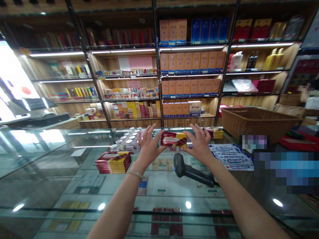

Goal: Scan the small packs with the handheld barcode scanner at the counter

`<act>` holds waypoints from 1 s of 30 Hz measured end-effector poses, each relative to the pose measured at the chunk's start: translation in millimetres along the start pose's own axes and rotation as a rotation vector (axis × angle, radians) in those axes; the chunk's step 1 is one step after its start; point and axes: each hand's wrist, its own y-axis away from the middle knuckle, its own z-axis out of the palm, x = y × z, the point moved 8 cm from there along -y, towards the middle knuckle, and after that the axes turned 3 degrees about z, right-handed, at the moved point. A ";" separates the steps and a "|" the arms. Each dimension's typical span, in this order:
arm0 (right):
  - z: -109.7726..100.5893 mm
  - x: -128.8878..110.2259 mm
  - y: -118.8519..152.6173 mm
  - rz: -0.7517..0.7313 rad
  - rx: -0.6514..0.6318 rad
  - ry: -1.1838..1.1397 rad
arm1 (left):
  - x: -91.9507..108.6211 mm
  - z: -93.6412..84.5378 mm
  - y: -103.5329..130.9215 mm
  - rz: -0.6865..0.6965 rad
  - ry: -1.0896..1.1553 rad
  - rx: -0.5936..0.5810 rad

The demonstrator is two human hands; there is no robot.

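Observation:
Between my two hands, a red and yellow chocolate bar (173,139) is held up above the glass counter, its printed front facing me. My left hand (150,141) pinches its left end between thumb and fingers. At the right end, my right hand (199,142) grips it the same way. A neat stack of matching chocolate bars (113,162) lies on the glass left of my left wrist. Below my right hand rests a black barcode scanner (191,171). Another small pile of bars (216,133) sits behind my right hand.
Several lidded clear jars (129,139) stand behind my left hand. Blue and white packets (230,156) lie on the right, near a brown woven basket (256,121). Beneath the glass counter (82,186) are boxed goods. Tall shelves (190,74) of boxes line the wall.

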 end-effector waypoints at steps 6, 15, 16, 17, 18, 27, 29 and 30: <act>-5.0 -4.0 1.2 -0.009 0.036 -0.063 | -0.2 -22.8 -11.3 0.071 -0.073 -0.032; -12.8 -80.8 -35.0 -0.168 0.066 -0.116 | -48.6 -97.5 -8.3 0.155 -0.190 -0.130; -11.2 -93.2 -39.4 -0.181 0.061 -0.123 | -58.6 -104.8 -4.9 0.150 -0.211 -0.139; -8.5 -105.3 -43.1 -0.189 0.053 -0.131 | -68.5 -111.5 -1.1 0.149 -0.227 -0.145; -4.8 -116.8 -46.3 -0.191 0.039 -0.137 | -78.6 -117.4 2.7 0.148 -0.240 -0.152; 40.9 -203.0 -69.3 -0.188 -0.204 -0.178 | -176.5 -131.4 27.2 0.010 -0.237 -0.441; 51.2 -216.1 -70.6 -0.181 -0.275 -0.188 | -193.3 -126.9 34.2 -0.019 -0.229 -0.530; 56.5 -221.8 -69.9 -0.178 -0.309 -0.196 | -200.9 -124.0 38.6 -0.036 -0.224 -0.571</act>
